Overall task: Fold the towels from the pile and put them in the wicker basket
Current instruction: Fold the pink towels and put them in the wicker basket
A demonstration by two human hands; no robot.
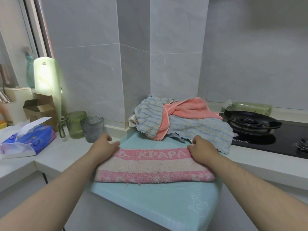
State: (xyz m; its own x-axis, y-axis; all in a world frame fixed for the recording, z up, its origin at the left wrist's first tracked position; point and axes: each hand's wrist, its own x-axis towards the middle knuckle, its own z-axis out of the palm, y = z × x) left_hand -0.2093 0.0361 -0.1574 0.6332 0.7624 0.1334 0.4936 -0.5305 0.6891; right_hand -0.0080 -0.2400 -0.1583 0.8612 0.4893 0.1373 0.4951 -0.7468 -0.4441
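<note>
Two hands press on the far corners of a folded pink-and-cream striped towel (pixel 154 165), low in the frame's centre on a smooth pale-blue mat (pixel 166 202). The left hand (pixel 104 147) lies flat with fingers (pixel 115 144) loosely spread; the right hand (pixel 202 148) has curled fingers pinching the fuzzy edge. Behind, a rumpled towel pile (pixel 180 119) sits on the white surface (pixel 70 152).

The teal mat (pixel 160 205) is cut off by the bottom edge, and the pile of towels (pixel 180 120) hides its far part. The fingertips of both hands are curled out of sight at the pink towel (pixel 153 165), and the stove (pixel 273 135) is cut off at the right edge.
</note>
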